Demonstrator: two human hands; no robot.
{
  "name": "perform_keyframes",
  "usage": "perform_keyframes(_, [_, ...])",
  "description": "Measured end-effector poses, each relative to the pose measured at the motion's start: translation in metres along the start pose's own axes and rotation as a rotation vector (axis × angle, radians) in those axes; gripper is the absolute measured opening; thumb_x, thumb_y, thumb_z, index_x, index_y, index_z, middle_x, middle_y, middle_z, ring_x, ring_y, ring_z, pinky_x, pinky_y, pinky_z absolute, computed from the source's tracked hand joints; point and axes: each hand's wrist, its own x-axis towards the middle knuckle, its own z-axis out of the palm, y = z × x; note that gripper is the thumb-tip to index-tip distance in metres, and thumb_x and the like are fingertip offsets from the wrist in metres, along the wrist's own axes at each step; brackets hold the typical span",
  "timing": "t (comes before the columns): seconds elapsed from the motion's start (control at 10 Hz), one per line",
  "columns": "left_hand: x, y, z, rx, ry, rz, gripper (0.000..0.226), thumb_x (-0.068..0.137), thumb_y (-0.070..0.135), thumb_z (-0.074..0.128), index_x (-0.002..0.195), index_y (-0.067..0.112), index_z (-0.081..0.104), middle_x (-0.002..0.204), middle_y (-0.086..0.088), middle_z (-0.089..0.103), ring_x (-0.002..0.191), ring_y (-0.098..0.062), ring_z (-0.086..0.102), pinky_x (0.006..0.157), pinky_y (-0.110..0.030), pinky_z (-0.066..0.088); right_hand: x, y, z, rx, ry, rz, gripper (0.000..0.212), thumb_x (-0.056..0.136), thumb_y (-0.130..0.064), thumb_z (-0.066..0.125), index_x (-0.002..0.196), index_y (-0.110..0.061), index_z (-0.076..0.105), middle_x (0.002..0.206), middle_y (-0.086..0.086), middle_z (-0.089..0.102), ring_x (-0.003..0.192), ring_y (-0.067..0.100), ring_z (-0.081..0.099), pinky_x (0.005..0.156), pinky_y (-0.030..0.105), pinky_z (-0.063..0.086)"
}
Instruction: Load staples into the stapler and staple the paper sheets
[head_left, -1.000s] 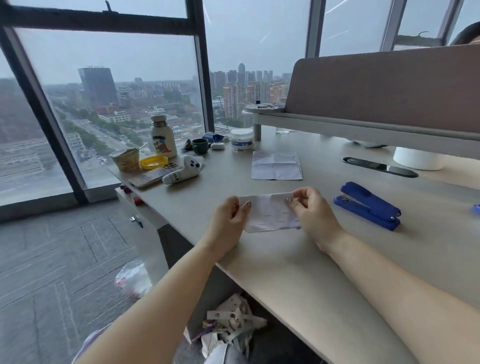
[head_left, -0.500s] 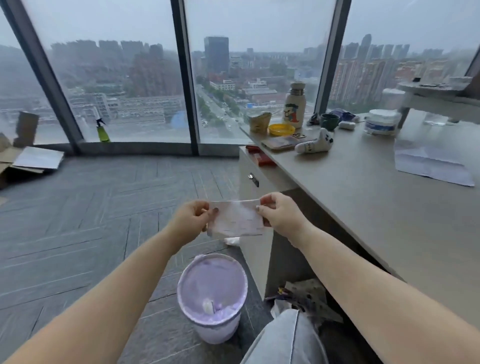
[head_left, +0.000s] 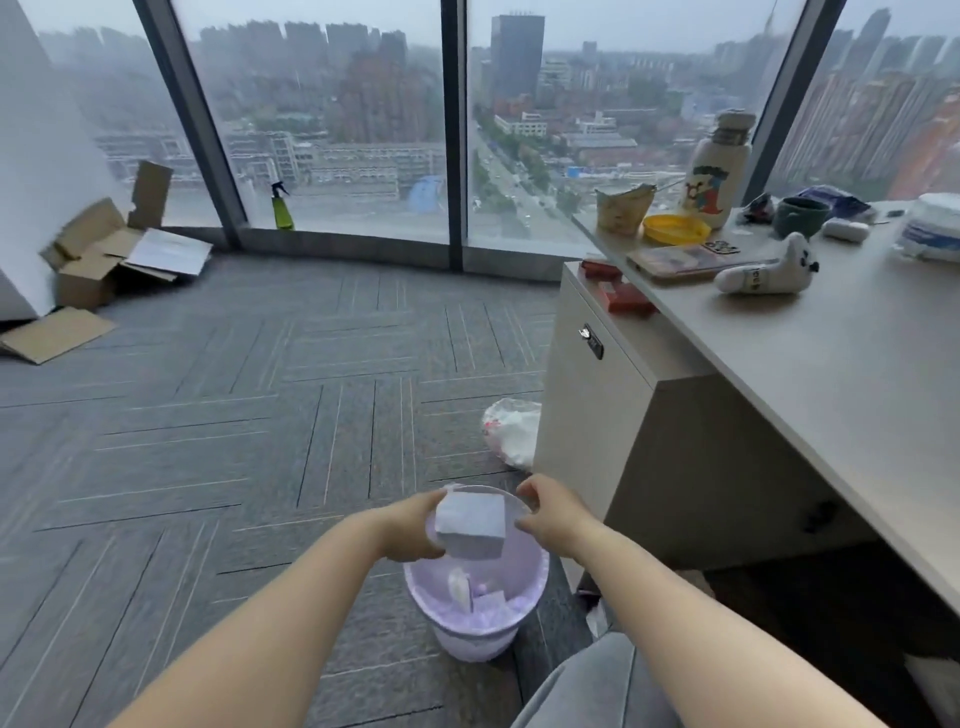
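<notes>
The small stapled paper sheets (head_left: 470, 525) hang tilted just over the mouth of a lilac waste bin (head_left: 537, 577) on the floor. My left hand (head_left: 410, 527) grips the sheets by their left edge. My right hand (head_left: 548, 514) hovers at the right of the sheets with a small gap, its fingers curled apart and holding nothing. Scraps of paper lie inside the bin. The stapler and the staples are out of view.
The desk (head_left: 841, 374) runs along the right with a bottle (head_left: 719, 166), a phone (head_left: 685, 260), a sock toy (head_left: 763, 273) and a green cup (head_left: 800, 215). A cabinet (head_left: 587, 395) stands under its end. A white bag (head_left: 511, 431) and cardboard boxes (head_left: 98, 254) lie on the carpet.
I turned left from the desk toward the floor. Both hands carried the sheets down over the bin, and my right hand came off the paper's right edge.
</notes>
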Motion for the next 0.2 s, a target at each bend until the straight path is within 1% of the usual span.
perform_keyframes(0.1, [0.005,-0.02,0.007,0.07,-0.017,-0.054,0.074,0.088,0.032,0.059,0.148,0.023,0.016,0.153,-0.001,0.03,0.137,-0.021,0.034,0.108,-0.032,0.03,0.001,0.008,0.005,-0.032,-0.016,0.005,0.041,0.085,-0.02,0.06,0.123,-0.01,0.05,0.128,0.008,0.054,0.114,0.022,0.052,0.09,0.025,0.039])
perform_keyframes(0.2, [0.005,-0.026,-0.004,0.061,0.04,-0.077,0.069,0.088,0.037,0.058,0.146,0.02,0.024,0.153,0.001,0.03,0.138,-0.019,0.033,0.113,-0.035,0.028,0.008,0.01,-0.004,0.053,0.058,0.037,0.035,0.082,-0.02,0.062,0.115,-0.01,0.055,0.118,0.007,0.06,0.107,0.024,0.056,0.089,0.028,0.043])
